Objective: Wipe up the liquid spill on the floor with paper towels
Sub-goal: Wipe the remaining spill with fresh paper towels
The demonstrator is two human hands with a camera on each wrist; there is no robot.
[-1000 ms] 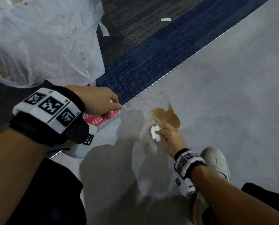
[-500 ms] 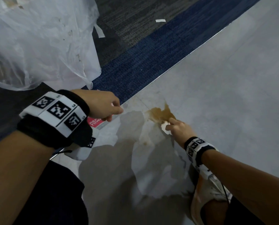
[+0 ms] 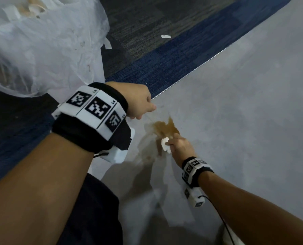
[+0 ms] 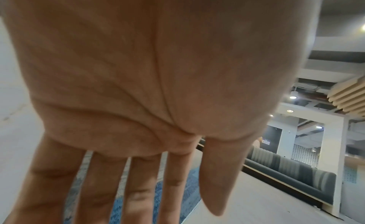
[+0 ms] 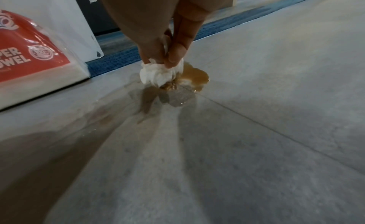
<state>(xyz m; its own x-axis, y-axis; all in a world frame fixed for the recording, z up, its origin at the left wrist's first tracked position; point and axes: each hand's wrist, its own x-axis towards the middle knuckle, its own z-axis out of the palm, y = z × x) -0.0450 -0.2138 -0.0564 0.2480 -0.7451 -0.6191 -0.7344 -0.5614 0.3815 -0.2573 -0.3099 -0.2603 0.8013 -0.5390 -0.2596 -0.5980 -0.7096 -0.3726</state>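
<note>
A brown liquid spill [image 3: 164,129] lies on the grey tile floor just off the carpet edge, with a thin wet smear trailing toward me. My right hand [image 3: 171,141] pinches a crumpled white paper towel [image 3: 164,146] between thumb and fingers. It presses the towel onto the near edge of the puddle. In the right wrist view the paper towel [image 5: 158,76] is stained brown at its base, and the spill [image 5: 195,76] pools just behind it. My left hand [image 3: 143,110] hovers above the floor left of the spill, its fingers [image 4: 138,188] straight, spread and empty.
A red and white paper towel pack [image 5: 29,55] lies on the floor left of the spill. A big clear plastic bag [image 3: 41,50] sits on the dark carpet at upper left. Blue carpet [image 3: 164,64] borders the tiles along a metal strip. Bare grey floor [image 3: 235,121] stretches to the right.
My right hand has rubbed the towel forward into the puddle's near edge and a little back to its left side. The left hand stays raised; its wrist now hides the red pack.
</note>
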